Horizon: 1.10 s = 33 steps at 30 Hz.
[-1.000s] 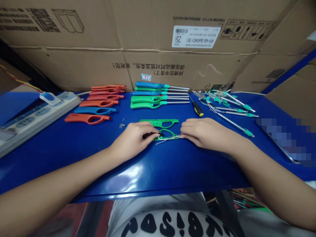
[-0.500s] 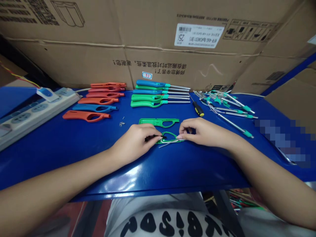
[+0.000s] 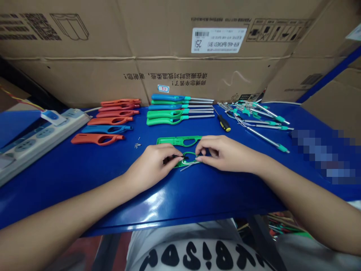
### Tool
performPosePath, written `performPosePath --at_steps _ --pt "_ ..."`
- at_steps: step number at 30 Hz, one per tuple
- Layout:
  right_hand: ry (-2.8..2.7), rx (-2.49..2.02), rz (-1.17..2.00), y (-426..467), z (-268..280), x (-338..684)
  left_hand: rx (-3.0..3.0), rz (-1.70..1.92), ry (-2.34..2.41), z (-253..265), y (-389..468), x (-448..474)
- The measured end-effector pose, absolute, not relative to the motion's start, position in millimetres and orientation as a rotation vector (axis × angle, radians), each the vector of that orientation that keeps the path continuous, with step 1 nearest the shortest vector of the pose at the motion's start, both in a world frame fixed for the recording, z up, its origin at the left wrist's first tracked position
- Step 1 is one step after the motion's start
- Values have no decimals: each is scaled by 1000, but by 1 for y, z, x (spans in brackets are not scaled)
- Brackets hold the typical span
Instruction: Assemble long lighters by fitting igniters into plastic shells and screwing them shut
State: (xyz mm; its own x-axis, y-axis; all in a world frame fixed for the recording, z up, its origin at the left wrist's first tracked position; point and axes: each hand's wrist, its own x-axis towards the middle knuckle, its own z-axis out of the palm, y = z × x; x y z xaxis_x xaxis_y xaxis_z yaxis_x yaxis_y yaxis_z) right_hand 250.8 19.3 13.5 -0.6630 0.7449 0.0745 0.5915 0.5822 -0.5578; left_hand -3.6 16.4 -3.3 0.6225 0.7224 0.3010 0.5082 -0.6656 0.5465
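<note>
A green lighter casing half (image 3: 178, 164) lies on the blue table between my hands, partly hidden by my fingers. My left hand (image 3: 158, 160) pinches a small black part (image 3: 184, 157) over the casing's handle opening. At the casing's right end, my right hand (image 3: 221, 152) has thumb and fingertip closed on thin white wires (image 3: 191, 163). A thin grey tube (image 3: 185, 168) sticks out below the casing. Just behind it rests another green casing half (image 3: 170, 140), its right end covered by my right hand.
Orange and blue casing halves (image 3: 98, 139) lie at left, near a power strip (image 3: 42, 135). Lighters with metal tubes (image 3: 163, 121) sit behind my hands. Small screws (image 3: 137, 145), a screwdriver (image 3: 224, 123) and metal tubes with teal ends (image 3: 267, 139) are around. A cardboard box (image 3: 169, 37) stands behind.
My right hand has shifted slightly left along the wires toward my left hand. The left hand still pinches the black part. The camera view has moved a little.
</note>
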Motion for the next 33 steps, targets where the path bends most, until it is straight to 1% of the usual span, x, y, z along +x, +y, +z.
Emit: performPosePath --at_steps 6,11,18,20,24,27,30,33 --pt "-2641 -1047 691 18 9 249 2430 753 1015 -7 17 -2" --pt "-2645 -1076 727 19 9 248 2421 798 988 -5 15 -1" --pt "-2644 -1108 761 19 11 247 2624 713 926 -3 10 -6" --pt "-2642 -1112 766 19 11 247 2759 648 952 -2 7 -7" --pt "-2638 -1116 761 19 11 248 3004 358 1078 6 -2 -7" --pt "-2639 -1099 759 19 9 249 3095 219 1162 11 -9 -6" --pt "-2640 -1093 757 20 8 249 3203 172 1158 10 -13 -6" --pt "-2639 -1111 762 20 8 248 3237 202 1114 6 -12 -5"
